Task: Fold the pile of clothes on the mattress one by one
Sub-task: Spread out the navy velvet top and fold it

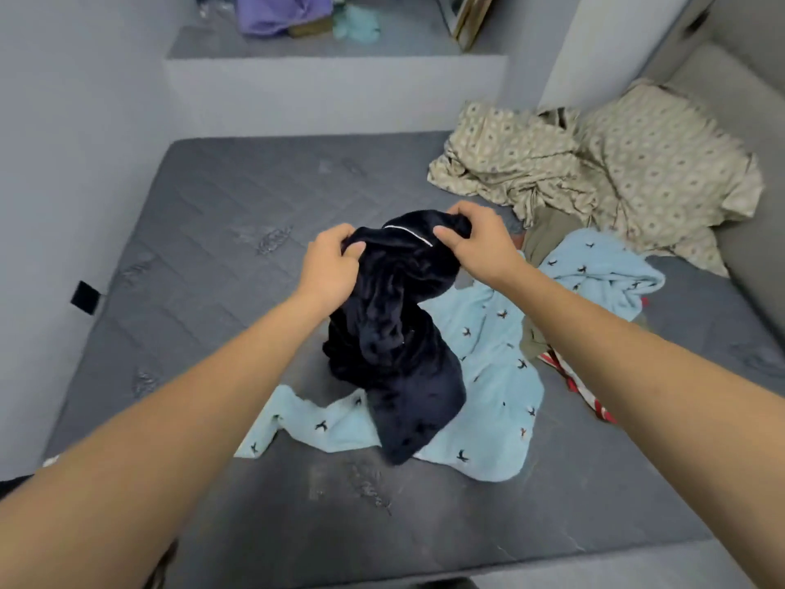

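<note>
- The left hand (329, 265) and the right hand (475, 240) both grip the top edge of a dark navy plush garment (395, 342) at the centre of the frame; each hand's fingers curl into the cloth, so the fingertips are mostly buried in it.
- The garment hangs bunched from the hands, its lower end resting on a light blue bird-print cloth (488, 359). What kind of garment it is cannot be told; only a thin pale piping line shows near the top.
- The blue cloth lies spread and rumpled on the grey quilted mattress (204, 231), partly hidden under the navy garment and the right forearm.
- To the right of centre, an olive garment (548, 240) and a red-and-white striped piece (582, 384) peek out from under the blue cloth; most of each is covered.
- At upper right lies a crumpled beige patterned sheet (522, 163) beside a matching pillow (662, 172).
- On the ledge at the top edge, a purple cloth (276, 14) is cut off by the frame and blurred.
</note>
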`<state>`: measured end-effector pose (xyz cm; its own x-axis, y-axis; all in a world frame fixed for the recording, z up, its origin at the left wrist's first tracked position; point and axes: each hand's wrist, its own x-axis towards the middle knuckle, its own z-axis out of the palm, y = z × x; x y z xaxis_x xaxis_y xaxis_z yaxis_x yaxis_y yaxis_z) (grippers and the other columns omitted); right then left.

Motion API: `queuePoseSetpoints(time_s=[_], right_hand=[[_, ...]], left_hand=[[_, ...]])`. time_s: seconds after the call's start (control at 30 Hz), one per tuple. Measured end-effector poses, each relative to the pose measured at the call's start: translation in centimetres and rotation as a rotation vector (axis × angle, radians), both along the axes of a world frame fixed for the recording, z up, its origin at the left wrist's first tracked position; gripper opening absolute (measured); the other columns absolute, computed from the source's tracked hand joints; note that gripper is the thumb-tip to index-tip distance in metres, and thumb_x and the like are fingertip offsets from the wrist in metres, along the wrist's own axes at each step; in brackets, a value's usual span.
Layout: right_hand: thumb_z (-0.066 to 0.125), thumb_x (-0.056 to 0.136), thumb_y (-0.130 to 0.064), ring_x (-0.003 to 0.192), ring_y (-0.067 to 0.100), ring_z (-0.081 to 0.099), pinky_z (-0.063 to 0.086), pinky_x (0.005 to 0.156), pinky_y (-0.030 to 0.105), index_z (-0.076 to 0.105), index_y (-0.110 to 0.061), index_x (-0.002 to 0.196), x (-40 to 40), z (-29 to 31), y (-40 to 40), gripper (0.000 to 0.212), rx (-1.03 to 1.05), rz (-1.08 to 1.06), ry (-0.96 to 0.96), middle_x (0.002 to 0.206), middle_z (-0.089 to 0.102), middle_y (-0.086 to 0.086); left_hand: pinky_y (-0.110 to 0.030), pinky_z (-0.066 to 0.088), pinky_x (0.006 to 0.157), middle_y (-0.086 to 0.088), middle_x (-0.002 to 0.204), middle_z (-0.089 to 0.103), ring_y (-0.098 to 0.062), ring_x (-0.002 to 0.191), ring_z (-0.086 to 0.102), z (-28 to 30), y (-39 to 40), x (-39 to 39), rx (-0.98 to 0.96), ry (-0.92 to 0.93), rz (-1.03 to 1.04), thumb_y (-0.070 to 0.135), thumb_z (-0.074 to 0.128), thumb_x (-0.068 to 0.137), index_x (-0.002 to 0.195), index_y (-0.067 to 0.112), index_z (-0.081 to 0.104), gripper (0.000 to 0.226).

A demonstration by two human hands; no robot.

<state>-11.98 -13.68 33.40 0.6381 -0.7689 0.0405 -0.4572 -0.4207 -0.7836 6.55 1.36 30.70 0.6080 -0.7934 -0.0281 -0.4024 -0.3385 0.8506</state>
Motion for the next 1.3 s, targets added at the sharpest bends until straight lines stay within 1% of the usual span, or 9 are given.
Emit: queuePoseSetpoints(time_s=[0.1,0.23,0.37,0.47,0.67,0.77,0.9,1.0,1.3], right_hand=[[0.071,0.097,-0.024,0.093,0.025,0.067,0.052,0.082,0.036,0.067,-0.009,0.104,-1.0,7.6,2.0,0.017,-0.064,-0.063,-0.120,0.099,0.071,0.011],[0.072,0.097,-0.027,0.085,0.003,0.066,0.049,0.074,0.023,0.067,-0.019,0.104,-2.6,17.1,4.0,0.011,-0.143,-0.092,-0.224,0.094,0.071,-0.004],[0.074,0.095,-0.025,0.090,0.014,0.069,0.052,0.079,0.029,0.071,-0.017,0.100,-3.5,25.9,5.3,0.010,-0.253,-0.100,-0.279,0.093,0.074,-0.002],[0.076,0.094,-0.027,0.078,0.005,0.063,0.046,0.071,0.021,0.070,-0.020,0.093,-3.4,31.9,5.9,0.009,-0.357,-0.109,-0.302,0.084,0.070,-0.008],[0.075,0.093,-0.029,0.074,0.012,0.056,0.036,0.062,0.007,0.068,-0.019,0.089,-1.3,41.6,6.6,0.013,-0.562,-0.109,-0.334,0.078,0.064,-0.005],[0.072,0.093,-0.031,0.076,0.016,0.053,0.035,0.062,0.017,0.064,-0.020,0.085,-0.1,45.4,7.2,0.016,-0.663,-0.123,-0.333,0.075,0.059,-0.006],[0.070,0.093,-0.037,0.079,0.016,0.057,0.039,0.070,0.029,0.062,-0.023,0.086,1.2,47.5,7.5,0.018,-0.701,-0.122,-0.318,0.080,0.062,-0.005],[0.071,0.094,-0.037,0.083,0.019,0.060,0.044,0.073,0.031,0.065,-0.021,0.090,2.1,45.6,7.7,0.018,-0.679,-0.092,-0.278,0.086,0.066,0.000],[0.073,0.095,-0.031,0.079,0.022,0.058,0.035,0.064,0.032,0.063,-0.014,0.085,0.5,29.5,4.7,0.022,-0.460,-0.110,-0.053,0.077,0.062,-0.001]], left_hand=[[-0.020,0.036,0.056,0.011,0.064,0.052,-0.001,0.054,0.043,9.0,0.2,-0.8,-0.115,-0.059,-0.025,0.012,0.057,0.103,0.077,0.021,0.058,0.027],[-0.032,0.044,0.068,0.006,0.076,0.064,-0.015,0.072,0.057,19.7,0.8,-1.3,-0.221,-0.166,-0.043,0.014,0.057,0.103,0.092,0.014,0.067,0.015],[-0.036,0.045,0.073,0.000,0.083,0.068,-0.016,0.076,0.059,28.8,2.1,-0.3,-0.317,-0.251,-0.058,0.013,0.057,0.102,0.091,0.014,0.065,0.014],[-0.034,0.038,0.067,0.007,0.073,0.061,-0.011,0.068,0.050,34.5,3.6,0.4,-0.377,-0.364,-0.040,0.013,0.061,0.099,0.079,0.019,0.060,0.021],[-0.036,0.041,0.073,0.003,0.079,0.064,-0.018,0.077,0.054,43.0,5.5,2.4,-0.441,-0.421,0.033,0.017,0.061,0.100,0.086,0.013,0.065,0.015],[-0.034,0.042,0.072,0.004,0.077,0.063,-0.015,0.074,0.053,46.0,6.5,3.5,-0.477,-0.423,0.062,0.020,0.061,0.099,0.083,0.016,0.064,0.017],[-0.027,0.041,0.068,0.010,0.073,0.060,-0.006,0.067,0.050,47.0,7.7,4.8,-0.499,-0.436,0.069,0.021,0.060,0.100,0.081,0.020,0.063,0.020],[-0.032,0.045,0.074,-0.008,0.084,0.068,-0.012,0.074,0.054,45.1,8.0,5.8,-0.468,-0.396,0.053,0.019,0.060,0.101,0.089,0.010,0.066,0.017],[-0.040,0.051,0.080,-0.012,0.086,0.073,-0.022,0.075,0.057,29.7,3.8,4.6,-0.232,-0.229,-0.045,0.013,0.068,0.096,0.091,0.008,0.072,0.009]])
